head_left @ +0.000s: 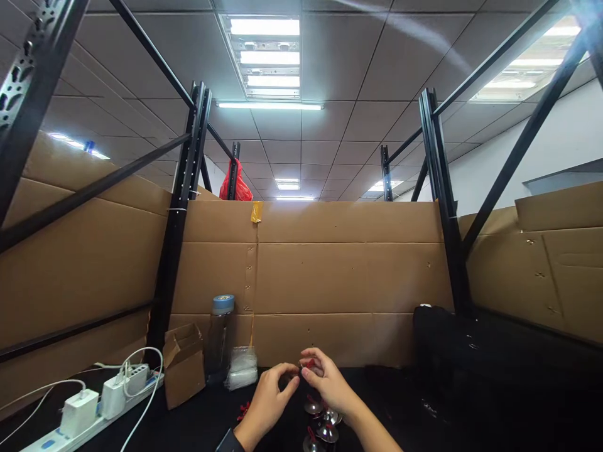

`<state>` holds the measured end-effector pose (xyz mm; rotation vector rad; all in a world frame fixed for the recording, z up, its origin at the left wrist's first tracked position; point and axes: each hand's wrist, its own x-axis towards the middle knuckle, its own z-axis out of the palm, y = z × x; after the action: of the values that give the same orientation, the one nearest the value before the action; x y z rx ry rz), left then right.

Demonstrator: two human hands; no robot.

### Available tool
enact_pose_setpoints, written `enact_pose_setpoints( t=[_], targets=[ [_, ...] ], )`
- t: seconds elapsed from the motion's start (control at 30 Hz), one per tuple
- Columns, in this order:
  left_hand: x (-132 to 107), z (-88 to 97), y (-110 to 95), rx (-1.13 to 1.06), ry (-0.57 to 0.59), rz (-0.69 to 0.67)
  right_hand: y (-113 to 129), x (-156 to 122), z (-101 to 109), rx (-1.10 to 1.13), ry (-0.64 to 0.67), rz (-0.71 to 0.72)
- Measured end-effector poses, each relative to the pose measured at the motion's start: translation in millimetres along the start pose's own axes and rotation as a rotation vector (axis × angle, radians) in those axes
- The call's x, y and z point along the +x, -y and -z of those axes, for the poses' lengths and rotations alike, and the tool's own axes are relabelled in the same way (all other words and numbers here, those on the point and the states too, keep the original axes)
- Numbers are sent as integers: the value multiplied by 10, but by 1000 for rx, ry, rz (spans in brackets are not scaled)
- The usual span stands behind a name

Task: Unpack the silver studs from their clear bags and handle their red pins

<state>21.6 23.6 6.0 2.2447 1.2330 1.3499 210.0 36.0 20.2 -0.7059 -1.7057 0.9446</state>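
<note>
Low in the head view, my left hand [267, 395] and my right hand [324, 380] meet over a dark table [198, 420]. Both are closed in a pinch on one small part with a red piece [308, 364], held between the fingertips. Its exact shape is too small to make out. Just below the hands lie several shiny round metal pieces with red tags [323, 420]. A small red bit [244, 411] lies beside my left wrist.
A white power strip with chargers [97, 405] lies at the left. A small open cardboard box [183, 364], a blue-capped bottle [221, 336] and a clear plastic bag [242, 369] stand against the cardboard wall [330, 282]. A black bag [452, 351] sits at the right between black rack posts.
</note>
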Motion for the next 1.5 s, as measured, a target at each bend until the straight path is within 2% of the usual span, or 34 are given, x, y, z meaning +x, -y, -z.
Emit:
enact_pose_setpoints(
  t=[0.07,0.23,0.37,0.47,0.57,0.67,0.8,0.9,1.0,1.1,1.17,1.27,1.33,1.4,1.5],
  targets=[
    [-7,-28,4,-41,-9,5,-21,-14,-40,73,51,-44],
    [-15,-81,-46,-15,-12,27,-71,-39,-79,84,64,-85],
    [20,15,-42,119,16,79,-57,9,22,-1,29,-63],
    [51,240,28,291,42,98,-32,33,223,-224,-90,2],
    [45,521,187,458,110,154,-95,-6,495,-651,-164,-60],
    [1,721,412,550,185,231,-242,-84,713,-913,-95,-271],
    [-39,763,627,595,298,309,-352,-147,795,-961,-40,-371],
    [-38,663,559,534,318,235,-352,-147,780,-959,-55,-351],
    [-59,469,295,413,257,84,-394,-141,793,-986,-62,-335],
    [-108,171,8,217,344,-60,-466,-144,828,-997,-58,-320],
    [-136,-66,-112,141,453,-159,-474,-150,836,-989,-54,-296],
    [-150,-386,-154,142,575,-177,-408,-163,812,-929,-33,-269],
    [-147,-518,-125,165,642,-167,-353,-170,786,-896,-19,-264],
    [-137,-565,-87,163,673,-177,-329,-175,770,-906,-27,-283],
    [-111,-526,-61,145,657,-202,-359,-179,773,-951,-61,-336]
  ],
)
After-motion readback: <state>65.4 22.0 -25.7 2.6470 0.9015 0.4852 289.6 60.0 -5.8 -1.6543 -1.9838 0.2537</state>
